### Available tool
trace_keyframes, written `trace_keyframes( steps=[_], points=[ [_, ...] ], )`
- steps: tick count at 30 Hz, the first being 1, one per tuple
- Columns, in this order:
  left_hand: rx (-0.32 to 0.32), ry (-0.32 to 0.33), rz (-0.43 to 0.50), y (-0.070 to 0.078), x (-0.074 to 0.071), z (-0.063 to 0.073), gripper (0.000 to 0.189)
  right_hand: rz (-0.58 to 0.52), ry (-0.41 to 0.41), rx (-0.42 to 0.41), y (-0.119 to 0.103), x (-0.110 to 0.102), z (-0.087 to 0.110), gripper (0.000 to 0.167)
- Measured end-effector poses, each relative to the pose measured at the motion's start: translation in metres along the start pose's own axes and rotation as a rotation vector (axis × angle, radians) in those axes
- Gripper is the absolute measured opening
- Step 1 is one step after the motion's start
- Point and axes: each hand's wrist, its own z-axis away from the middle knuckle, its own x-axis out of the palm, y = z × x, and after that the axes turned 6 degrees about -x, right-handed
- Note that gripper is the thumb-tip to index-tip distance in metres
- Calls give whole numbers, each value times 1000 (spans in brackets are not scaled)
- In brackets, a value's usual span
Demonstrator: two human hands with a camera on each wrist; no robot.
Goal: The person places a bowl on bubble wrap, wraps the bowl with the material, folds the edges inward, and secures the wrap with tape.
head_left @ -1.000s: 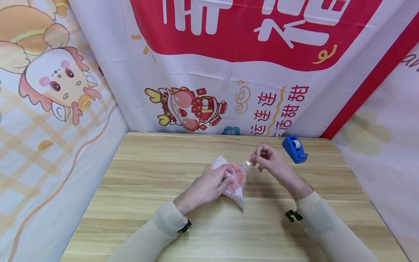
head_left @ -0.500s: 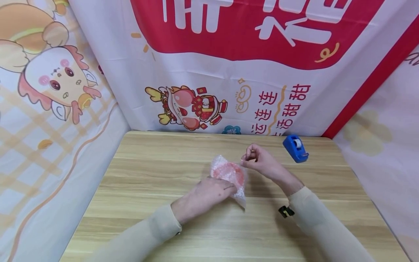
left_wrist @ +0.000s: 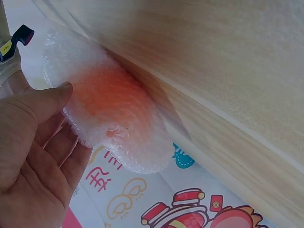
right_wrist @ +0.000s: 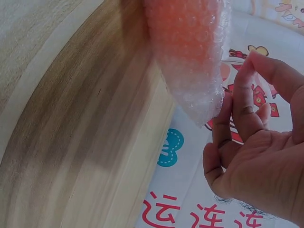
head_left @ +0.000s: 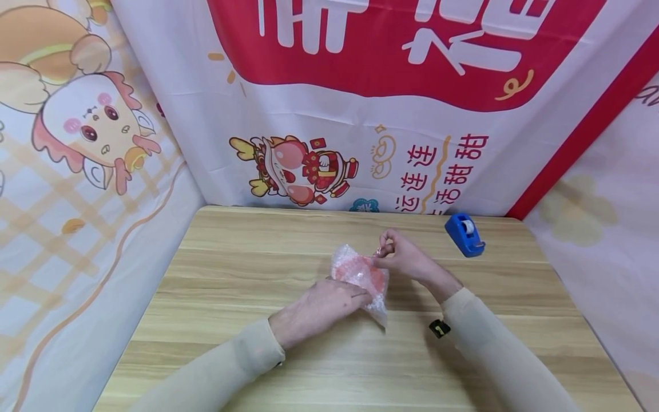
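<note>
A flat bubble-wrapped package (head_left: pixel 360 273) lies on the wooden table, an orange-pink item blurred inside its clear wrap. My left hand (head_left: pixel 321 309) holds its near edge; in the left wrist view the thumb (left_wrist: pixel 54 97) presses one side of the bubble wrap (left_wrist: pixel 114 102) and the fingers lie behind it. At the far right edge of the package, my right hand (head_left: pixel 404 257) pinches a small glinting strip of clear tape (head_left: pixel 377 252) between thumb and index finger. In the right wrist view the other fingers are bent close beside the wrap (right_wrist: pixel 192 71).
A blue tape dispenser (head_left: pixel 465 235) with a roll in it stands at the table's back right. Behind the wooden table (head_left: pixel 231 257) hangs a printed cloth (head_left: pixel 309 103), and patterned cloths hang on both sides.
My right hand has moved left with the tape, up to the package's edge. My left hand has shifted from the top of the package to its near edge.
</note>
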Motion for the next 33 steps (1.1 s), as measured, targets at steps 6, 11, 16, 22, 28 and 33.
trace_keyframes(
  steps=[6,11,16,22,28,33],
  points=[
    [9,24,-34,0,1,-2,32,37,-19,0,2,2,-5,35],
    [10,21,-50,0,1,-3,32,97,4,-2,3,8,-8,35],
    [6,0,-32,0,0,-4,34,215,52,-30,1,13,-8,35],
    [-24,-15,-11,-3,1,-8,34,317,99,-18,0,19,-9,34],
    [-85,-83,-104,-8,3,-11,47,349,116,0,0,25,-10,33],
    [-87,-108,-164,-10,7,-11,51,457,130,-37,3,28,-11,31]
  ],
)
